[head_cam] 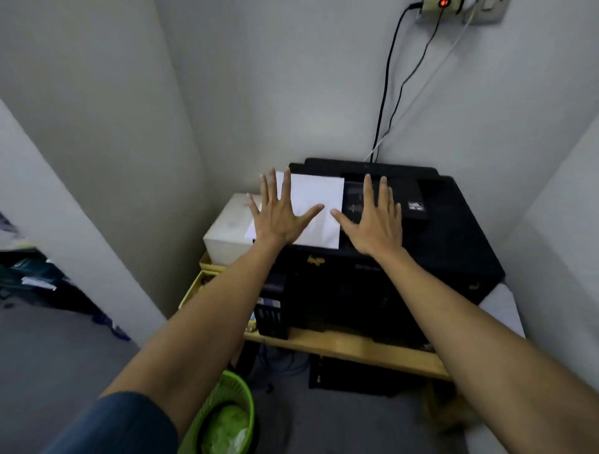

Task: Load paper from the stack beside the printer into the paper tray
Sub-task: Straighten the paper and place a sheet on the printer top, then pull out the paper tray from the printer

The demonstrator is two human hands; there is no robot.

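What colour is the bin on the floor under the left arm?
Bright green, with a slatted wall; the bin shows in the head view, the only one.

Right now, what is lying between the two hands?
In the head view, a white sheet of paper lies on the black printer between the left hand and the right hand.

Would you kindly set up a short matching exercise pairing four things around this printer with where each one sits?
Things:
1. sheet of paper
2. white paper stack
3. green basket
4. red switch light

Places:
A. on the floor, below the table edge
B. high on the wall, above the printer
C. lying on top of the printer, partly under the left hand
D. beside the printer, to its left

Pairs: 1-C, 2-D, 3-A, 4-B
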